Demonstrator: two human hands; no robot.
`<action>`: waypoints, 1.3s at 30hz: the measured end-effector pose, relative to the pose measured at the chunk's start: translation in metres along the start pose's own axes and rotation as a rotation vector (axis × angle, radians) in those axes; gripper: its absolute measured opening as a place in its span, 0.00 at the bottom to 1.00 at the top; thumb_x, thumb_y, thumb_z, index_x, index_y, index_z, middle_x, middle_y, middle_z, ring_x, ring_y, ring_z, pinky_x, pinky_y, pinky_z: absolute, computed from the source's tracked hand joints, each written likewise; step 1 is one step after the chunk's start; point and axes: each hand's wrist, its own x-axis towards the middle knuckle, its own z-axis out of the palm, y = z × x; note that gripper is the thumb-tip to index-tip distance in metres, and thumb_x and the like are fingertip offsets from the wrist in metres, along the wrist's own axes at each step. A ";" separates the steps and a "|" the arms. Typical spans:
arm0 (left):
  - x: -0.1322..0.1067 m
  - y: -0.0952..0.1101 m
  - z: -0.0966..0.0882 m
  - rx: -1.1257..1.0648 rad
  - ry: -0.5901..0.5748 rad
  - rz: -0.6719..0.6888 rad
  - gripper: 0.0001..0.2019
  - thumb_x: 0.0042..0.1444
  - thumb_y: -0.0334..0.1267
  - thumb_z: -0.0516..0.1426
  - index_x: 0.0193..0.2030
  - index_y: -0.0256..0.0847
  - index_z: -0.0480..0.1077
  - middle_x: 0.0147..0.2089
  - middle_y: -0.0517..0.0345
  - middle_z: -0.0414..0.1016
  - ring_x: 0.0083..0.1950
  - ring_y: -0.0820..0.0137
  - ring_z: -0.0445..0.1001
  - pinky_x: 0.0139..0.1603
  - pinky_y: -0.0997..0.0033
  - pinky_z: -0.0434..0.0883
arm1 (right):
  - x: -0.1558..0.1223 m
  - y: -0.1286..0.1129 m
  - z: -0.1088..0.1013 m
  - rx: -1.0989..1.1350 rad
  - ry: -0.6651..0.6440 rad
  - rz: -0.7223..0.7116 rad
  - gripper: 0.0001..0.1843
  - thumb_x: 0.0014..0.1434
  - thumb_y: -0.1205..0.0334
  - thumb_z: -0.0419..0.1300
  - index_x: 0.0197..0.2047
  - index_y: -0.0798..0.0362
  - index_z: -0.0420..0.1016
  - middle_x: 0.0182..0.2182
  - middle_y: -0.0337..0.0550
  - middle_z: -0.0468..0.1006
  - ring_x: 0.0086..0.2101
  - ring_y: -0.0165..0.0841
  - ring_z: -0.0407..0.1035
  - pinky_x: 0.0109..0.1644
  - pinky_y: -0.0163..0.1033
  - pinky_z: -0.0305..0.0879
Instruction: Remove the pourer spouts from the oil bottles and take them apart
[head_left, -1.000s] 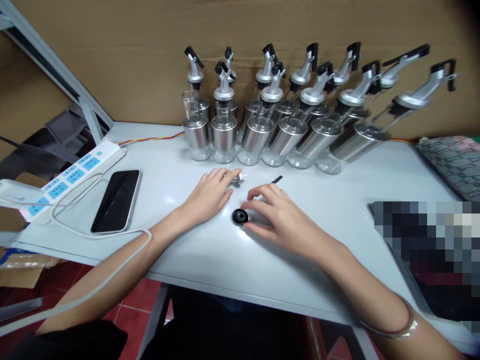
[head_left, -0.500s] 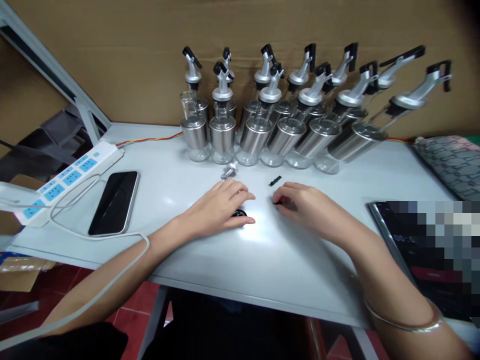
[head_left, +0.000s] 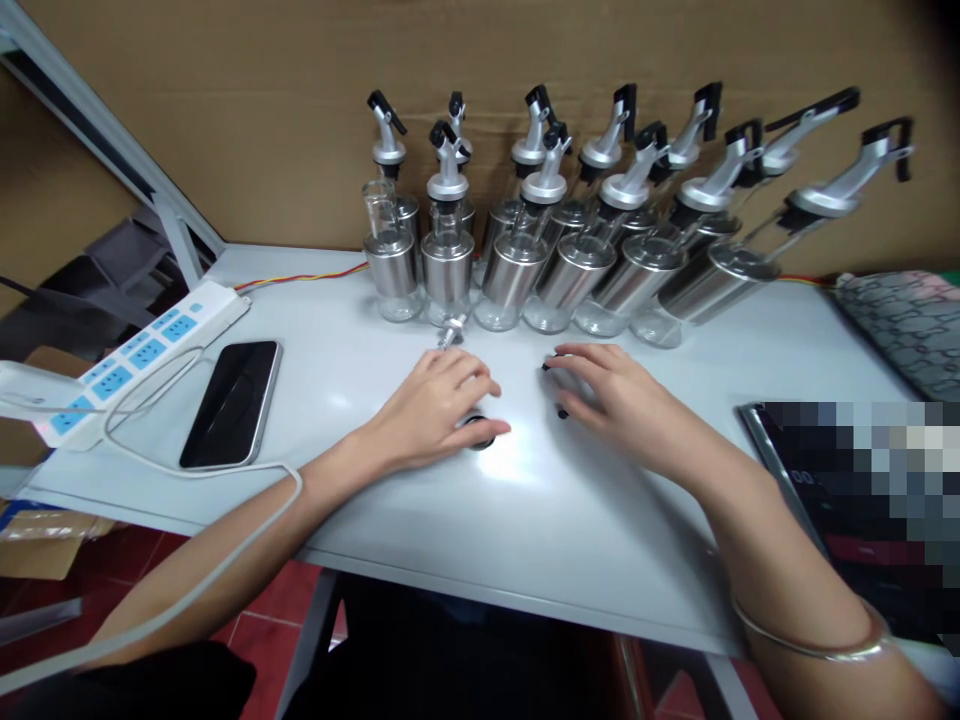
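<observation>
Under the spread left hand (head_left: 430,408) is a black ring (head_left: 475,415); black bits (head_left: 562,412) are by the right hand (head_left: 626,410). It's spread too

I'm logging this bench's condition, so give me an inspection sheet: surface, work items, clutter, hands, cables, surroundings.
Surface: smooth pale grey table, with bright glare near its middle.
Work items: black round part; two small black pieces; small silver-coloured part before the steel-banded glass bottles, whose leftmost front one has a bare neck.
Clutter: black-screened phone; dark-screened device, partly pixelated.
Hands: left hand, thumb across the black round part; right hand, fingers parted by the black pieces, contact unclear.
Cables: white cable across the left forearm; red-and-yellow wires; white power strip with blue sockets.
Surroundings: brown cardboard backdrop; red tiled floor; grey patterned cloth.
</observation>
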 end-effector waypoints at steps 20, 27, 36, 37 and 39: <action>-0.002 -0.020 0.012 0.045 -0.013 -0.255 0.15 0.63 0.26 0.45 0.50 0.39 0.68 0.54 0.50 0.67 0.59 0.63 0.62 0.56 0.59 0.61 | 0.002 -0.004 -0.003 0.030 0.007 0.058 0.22 0.51 0.76 0.46 0.47 0.59 0.72 0.43 0.52 0.75 0.46 0.44 0.68 0.49 0.50 0.64; -0.003 -0.026 0.015 0.000 0.042 -0.212 0.17 0.60 0.23 0.44 0.49 0.37 0.67 0.58 0.48 0.64 0.62 0.63 0.61 0.60 0.58 0.62 | 0.002 -0.011 -0.018 0.042 -0.144 0.130 0.11 0.51 0.73 0.50 0.35 0.54 0.71 0.32 0.44 0.75 0.33 0.37 0.69 0.35 0.40 0.62; -0.001 0.007 -0.001 -0.092 -0.152 0.101 0.17 0.61 0.44 0.50 0.51 0.36 0.66 0.48 0.46 0.69 0.48 0.62 0.69 0.48 0.61 0.68 | 0.002 -0.012 -0.015 0.138 -0.221 0.127 0.17 0.49 0.77 0.47 0.35 0.54 0.74 0.33 0.43 0.78 0.34 0.34 0.70 0.38 0.36 0.62; -0.001 0.008 -0.001 -0.091 -0.163 0.088 0.16 0.60 0.43 0.51 0.50 0.36 0.67 0.48 0.46 0.69 0.47 0.62 0.69 0.48 0.61 0.68 | 0.002 -0.012 -0.014 0.144 -0.221 0.114 0.17 0.49 0.78 0.47 0.34 0.54 0.74 0.33 0.43 0.77 0.33 0.34 0.70 0.38 0.36 0.61; -0.002 0.007 -0.001 -0.085 -0.190 0.043 0.14 0.60 0.39 0.51 0.50 0.36 0.67 0.46 0.48 0.69 0.46 0.63 0.69 0.48 0.62 0.68 | 0.002 -0.011 -0.012 0.155 -0.226 0.086 0.18 0.48 0.79 0.47 0.32 0.54 0.74 0.31 0.42 0.76 0.32 0.33 0.69 0.37 0.35 0.61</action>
